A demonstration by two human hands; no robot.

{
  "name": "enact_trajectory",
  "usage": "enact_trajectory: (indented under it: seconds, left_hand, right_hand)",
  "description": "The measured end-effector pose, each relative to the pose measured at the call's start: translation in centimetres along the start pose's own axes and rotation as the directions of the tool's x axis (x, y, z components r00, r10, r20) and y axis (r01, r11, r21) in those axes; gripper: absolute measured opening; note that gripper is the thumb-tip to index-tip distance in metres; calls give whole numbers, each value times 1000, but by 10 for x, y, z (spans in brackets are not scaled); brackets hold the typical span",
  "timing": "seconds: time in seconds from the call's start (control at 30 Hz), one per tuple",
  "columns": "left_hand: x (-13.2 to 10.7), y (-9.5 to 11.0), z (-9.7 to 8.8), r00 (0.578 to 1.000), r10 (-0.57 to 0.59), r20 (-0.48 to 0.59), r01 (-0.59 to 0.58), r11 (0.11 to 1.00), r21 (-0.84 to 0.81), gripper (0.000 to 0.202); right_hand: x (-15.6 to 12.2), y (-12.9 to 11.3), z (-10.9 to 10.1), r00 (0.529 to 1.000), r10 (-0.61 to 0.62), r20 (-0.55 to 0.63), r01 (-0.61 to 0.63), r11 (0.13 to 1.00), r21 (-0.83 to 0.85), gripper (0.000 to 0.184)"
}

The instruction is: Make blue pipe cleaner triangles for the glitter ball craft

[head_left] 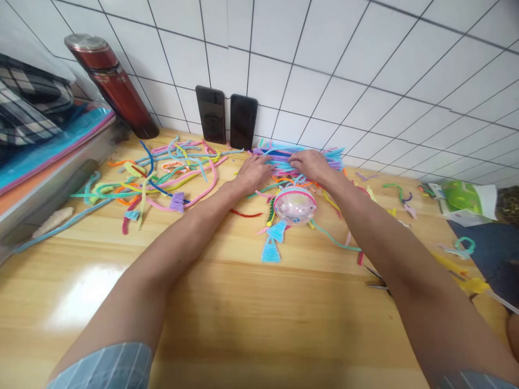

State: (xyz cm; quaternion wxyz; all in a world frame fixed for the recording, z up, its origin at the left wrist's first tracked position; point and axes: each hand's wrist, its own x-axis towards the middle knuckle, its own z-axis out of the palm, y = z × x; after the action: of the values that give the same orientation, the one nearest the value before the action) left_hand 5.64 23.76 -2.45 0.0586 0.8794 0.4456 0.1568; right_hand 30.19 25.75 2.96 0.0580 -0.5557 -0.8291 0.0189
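Observation:
Both my arms reach far across a wooden table (227,302). My left hand (253,172) and my right hand (310,165) rest side by side on a bundle of blue and purple pipe cleaners (284,154) near the tiled wall, fingers bent down into the strands. Whether either hand grips any strand I cannot make out. Just in front of the hands sits a clear plastic dome with a pink rim (294,204). A light blue pipe-cleaner shape (271,248) lies below the dome.
Several loose coloured pipe cleaners (162,173) are strewn at the left. Two dark phones (227,116) lean on the wall, beside a red metal flask (111,81). Scissors (377,281) lie under my right forearm. A green packet (462,200) lies at the right.

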Motion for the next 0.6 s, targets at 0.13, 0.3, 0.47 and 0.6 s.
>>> enact_trajectory:
  seconds: [0.13, 0.3, 0.47, 0.6]
  left_hand:
    - [-1, -3, 6, 999, 26, -23, -27, 999, -47, 42]
    - [-3, -7, 14, 995, 37, -93, -45, 995, -84, 42]
    - [-4, -8, 16, 992, -6, -127, -9, 994, -112, 39]
    - [-4, -6, 14, 994, -35, -102, 20, 990, -138, 41]
  right_hand:
    - [10, -9, 0, 999, -34, 29, 34, 999, -9, 35]
    - [19, -22, 4, 999, -4, 49, 9, 995, -98, 29]
    - [17, -28, 2, 999, -11, 42, 17, 987, -157, 26]
    - [8, -21, -12, 1000, 0, -1, 0, 998, -68, 25]
